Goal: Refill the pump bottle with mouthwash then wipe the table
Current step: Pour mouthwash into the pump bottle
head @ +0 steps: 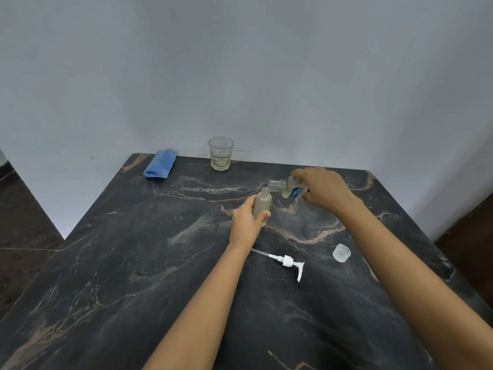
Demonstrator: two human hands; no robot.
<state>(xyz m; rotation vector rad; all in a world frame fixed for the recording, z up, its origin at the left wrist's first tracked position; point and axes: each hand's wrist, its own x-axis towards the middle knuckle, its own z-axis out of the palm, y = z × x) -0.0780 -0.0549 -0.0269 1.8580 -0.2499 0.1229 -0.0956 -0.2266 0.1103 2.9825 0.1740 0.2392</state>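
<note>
Head view: a dark marble table (112, 263) stood against a pale wall.
Left hand (246, 222): its fingers were wrapped around the lower part of the small bottle (262, 202), which stood upright on the table with an open neck above the fingers.
Right hand (320, 186): its fingers gripped the mouthwash bottle (289, 188) from above; the bottle was tilted, with its mouth just over the neck of the small bottle.
Small bottle content: a pale cloudy liquid, nearly up to the shoulder.
Pump (286, 261): it lay flat on the table, near the left wrist, with its thin tube pointing toward the left forearm.
Cap (341, 252): it sat below the right forearm, apart from the pump.
Glass (221, 153): it stood beyond the fingers of both hands, near the wall, with a little liquid inside.
Blue cloth (160, 164): it lay folded, far beyond the left fingers, left of the glass.
</note>
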